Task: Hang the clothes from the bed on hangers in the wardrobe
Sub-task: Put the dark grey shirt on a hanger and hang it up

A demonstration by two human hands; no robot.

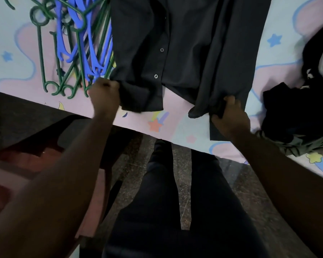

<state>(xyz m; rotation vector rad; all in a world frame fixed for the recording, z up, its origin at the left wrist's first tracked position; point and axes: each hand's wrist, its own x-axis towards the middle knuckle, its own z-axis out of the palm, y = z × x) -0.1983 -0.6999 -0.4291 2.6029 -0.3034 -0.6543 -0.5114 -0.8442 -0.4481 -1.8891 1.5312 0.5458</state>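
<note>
A black button-up shirt (185, 45) lies spread on the bed (168, 116), its hem toward me. My left hand (104, 95) grips the shirt's lower left corner at the bed's near edge. My right hand (229, 116) holds the bunched lower right part of the hem. A heap of green and blue plastic hangers (73, 43) lies on the sheet just left of the shirt, partly under its edge. The wardrobe is not in view.
A pile of dark clothes (295, 116) sits at the right on the pastel star-print sheet. A dark wooden piece of furniture (17, 118) stands at the left beside the bed. My legs stand on speckled floor (183, 161) below.
</note>
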